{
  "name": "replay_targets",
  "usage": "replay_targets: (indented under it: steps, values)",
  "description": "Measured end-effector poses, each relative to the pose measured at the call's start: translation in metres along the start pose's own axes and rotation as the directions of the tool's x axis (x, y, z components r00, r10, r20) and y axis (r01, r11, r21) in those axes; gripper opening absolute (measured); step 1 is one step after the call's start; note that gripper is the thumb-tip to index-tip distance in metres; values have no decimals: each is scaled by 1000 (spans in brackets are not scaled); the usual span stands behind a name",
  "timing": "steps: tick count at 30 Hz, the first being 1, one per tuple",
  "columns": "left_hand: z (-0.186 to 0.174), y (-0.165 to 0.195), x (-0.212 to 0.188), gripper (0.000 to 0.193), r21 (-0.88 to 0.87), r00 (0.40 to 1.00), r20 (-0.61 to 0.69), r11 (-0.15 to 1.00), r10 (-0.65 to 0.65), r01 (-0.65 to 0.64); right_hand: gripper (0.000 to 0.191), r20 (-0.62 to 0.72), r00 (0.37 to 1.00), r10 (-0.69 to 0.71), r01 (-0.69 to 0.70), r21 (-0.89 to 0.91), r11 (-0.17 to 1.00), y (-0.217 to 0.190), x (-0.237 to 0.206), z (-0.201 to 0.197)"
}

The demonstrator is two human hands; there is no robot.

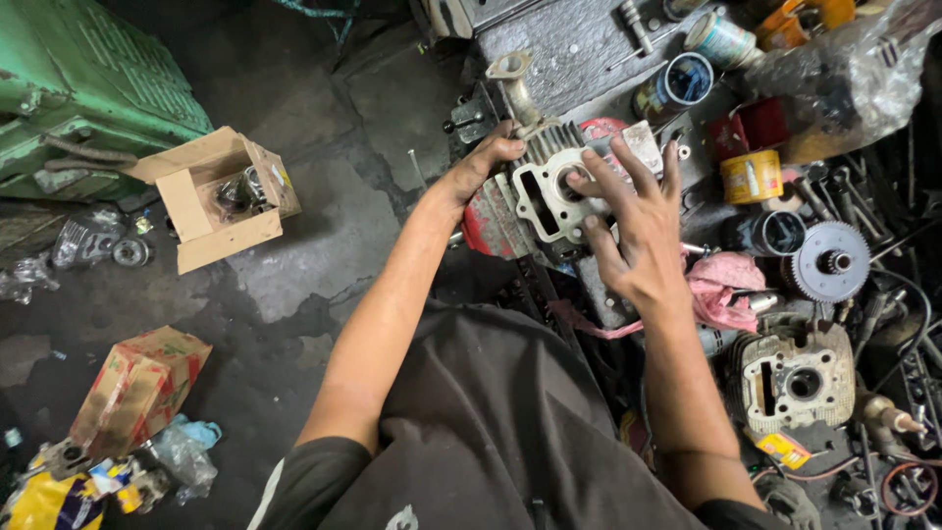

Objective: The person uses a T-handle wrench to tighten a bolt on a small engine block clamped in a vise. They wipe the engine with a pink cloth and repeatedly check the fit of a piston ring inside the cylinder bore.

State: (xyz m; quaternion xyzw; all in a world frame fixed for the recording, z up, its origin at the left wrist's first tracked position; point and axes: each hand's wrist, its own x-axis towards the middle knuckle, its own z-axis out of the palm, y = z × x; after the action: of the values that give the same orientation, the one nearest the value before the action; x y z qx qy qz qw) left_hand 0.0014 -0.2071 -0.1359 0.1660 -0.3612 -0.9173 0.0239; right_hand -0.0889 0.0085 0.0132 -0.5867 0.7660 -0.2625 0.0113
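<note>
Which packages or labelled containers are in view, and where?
Open cardboard box: floor, left; brown, metal parts inside.
Closed carton: floor, lower left; brown with red and green print.
Yellow tin: bench, right of the hands; round, labelled.
Small yellow packet: lower right, beside a cylinder head.

We have one view, from our head, looking steeply down and close over our forearms onto the cluttered workbench (579,44) ahead and the floor (324,245) at left.

An open brown cardboard box (218,196) sits far left of the left hand (483,162). A red-and-tan box (140,391) lies below it. A small yellow tin (752,177) stands right of the right hand (638,236).
</note>
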Motion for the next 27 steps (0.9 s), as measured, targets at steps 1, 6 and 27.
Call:
replay_targets:
  steps: [1, 6, 27]
  values:
    - [-1, 0, 1, 85, 13, 1000, 1, 1000, 11, -11, 64, -22, 1000, 3, -1, 91, 996, -2, 2, 0]
    - [-5, -4, 2, 82, 89, 999, -39, 996, 1, 2, 43, -116, 990, 85, -70, 130, 989, -11, -2, 2]
    - [3, -15, -22, 56, 385, 925, -259, 908, 278, -165, 28, -209, 900, 382, -334, 232, 914, 95, -73, -119]
